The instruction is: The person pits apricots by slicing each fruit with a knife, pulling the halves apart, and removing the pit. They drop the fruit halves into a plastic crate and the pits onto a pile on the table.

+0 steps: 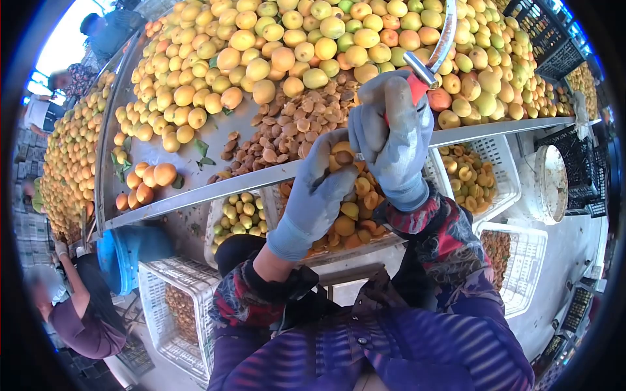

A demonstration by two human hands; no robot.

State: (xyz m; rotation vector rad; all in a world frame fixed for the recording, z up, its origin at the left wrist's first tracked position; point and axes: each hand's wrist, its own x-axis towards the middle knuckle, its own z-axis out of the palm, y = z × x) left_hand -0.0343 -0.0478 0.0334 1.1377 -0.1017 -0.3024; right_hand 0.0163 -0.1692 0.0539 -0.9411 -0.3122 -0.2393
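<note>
My left hand (pixel 316 199), in a grey-blue glove, is closed around an apricot (pixel 340 148) that looks cut open, with a brown pit showing. Right above it, my gloved right hand (pixel 394 133) grips a red-handled tool (pixel 417 86). This tool has a metal collar and a curved, silvery blade-like part (pixel 447 36) rising away from me. Both hands are close together over the metal table's front edge (pixel 261 186). Behind them lies a heap of brown apricot pits (pixel 293 124). Below the hands, a crate holds opened apricot halves (pixel 349 225).
Whole apricots (pixel 280 58) are piled across the table. White crates stand below: one with green-yellow fruit (pixel 241 215), one with halves (pixel 468 176). A blue bucket (pixel 120 257), white bucket (pixel 551 182) and black crates (pixel 548 39) stand around. A co-worker (pixel 88 306) is at the left.
</note>
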